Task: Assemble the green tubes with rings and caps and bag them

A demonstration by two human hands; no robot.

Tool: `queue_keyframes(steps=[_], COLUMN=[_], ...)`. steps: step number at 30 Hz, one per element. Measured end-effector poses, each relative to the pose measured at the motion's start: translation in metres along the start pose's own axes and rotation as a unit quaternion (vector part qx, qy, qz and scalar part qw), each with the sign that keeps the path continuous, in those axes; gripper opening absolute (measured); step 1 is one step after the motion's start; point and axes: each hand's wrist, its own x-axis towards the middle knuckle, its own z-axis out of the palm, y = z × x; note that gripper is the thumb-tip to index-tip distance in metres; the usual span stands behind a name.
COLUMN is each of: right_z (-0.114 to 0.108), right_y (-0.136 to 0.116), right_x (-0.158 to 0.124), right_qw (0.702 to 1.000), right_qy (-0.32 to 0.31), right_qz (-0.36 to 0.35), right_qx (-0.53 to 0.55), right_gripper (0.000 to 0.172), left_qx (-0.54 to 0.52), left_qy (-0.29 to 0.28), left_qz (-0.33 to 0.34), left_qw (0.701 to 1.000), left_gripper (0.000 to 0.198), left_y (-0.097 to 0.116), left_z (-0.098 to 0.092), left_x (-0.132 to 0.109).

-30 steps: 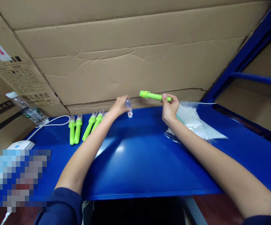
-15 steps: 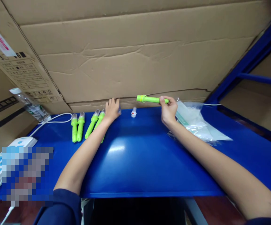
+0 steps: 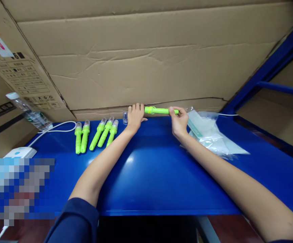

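Currently, right hand (image 3: 180, 122) pinches green tube (image 3: 160, 110) by one end, nearly level, by the back edge of the desk (image 3: 161, 172). Left hand (image 3: 135, 117) at tube's other end; grip hidden, cannot tell. Clear cap (image 3: 125, 118) just beside left hand.

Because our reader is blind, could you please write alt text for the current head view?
A person's right hand holds a green stick beside their left hand over a blue table. Five clear-topped green sticks lie left, a plastic bag right.
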Motion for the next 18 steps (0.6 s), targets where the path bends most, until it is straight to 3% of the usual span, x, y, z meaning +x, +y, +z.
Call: queue_keyframes(steps=[2, 6, 9, 12, 15, 18], right_z=[0.003, 0.008, 0.012, 0.014, 0.013, 0.010], right_y=[-0.002, -0.006, -0.011, -0.017, -0.025, -0.040], right_x=[-0.004, -0.009, -0.013, -0.016, -0.019, -0.022], right_qw=[1.000, 0.995, 0.984, 0.973, 0.971, 0.959], right_qy=[-0.018, -0.070, -0.124, -0.174, -0.196, -0.257], right_qz=[0.013, 0.058, 0.098, 0.110, 0.100, 0.114], right_qx=[0.015, 0.041, 0.079, 0.100, 0.090, 0.044], right_gripper=[0.048, 0.049, 0.048, 0.047, 0.051, 0.056], left_qx=[-0.060, -0.207, -0.259, -0.298, -0.348, -0.380], left_qy=[0.008, -0.053, -0.066, -0.091, -0.157, -0.214], left_qz=[0.018, 0.069, 0.107, 0.111, 0.098, 0.076], left_qw=[0.998, 0.975, 0.958, 0.944, 0.919, 0.896], left_gripper=[0.070, 0.044, 0.033, 0.035, 0.041, 0.045], left_y=[-0.001, -0.011, -0.025, -0.037, -0.044, -0.051], left_z=[-0.008, -0.020, -0.026, -0.034, -0.042, -0.046], left_x=[-0.005, -0.017, -0.028, -0.040, -0.049, -0.052])
